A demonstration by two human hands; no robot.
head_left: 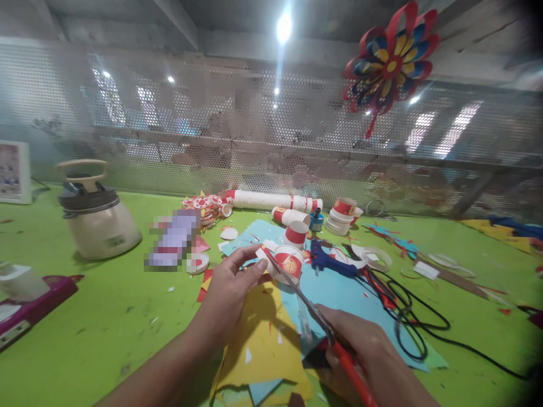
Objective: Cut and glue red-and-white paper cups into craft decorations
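My left hand [229, 285] pinches a small white piece of paper [264, 258] with a red edge between thumb and fingers. My right hand [367, 339] is closed around the red-handled scissors [311, 308], whose blades point up and left to that piece. How far the blades stand apart is hard to make out. Just behind the blades is a red and white paper cup [289, 263], with another cup [296, 233] behind it. Yellow paper [261, 333] with small scraps lies below my hands, partly over light blue sheets [343, 299].
A blue glue gun [331, 261] and its looping black cable [424, 322] lie right of the cups. Stacked cups [340, 217] and a long paper tube [269, 200] are behind. At left are a large jug [102, 226] and a purple power strip [44, 302]. A mesh screen [254, 135] rises behind the table.
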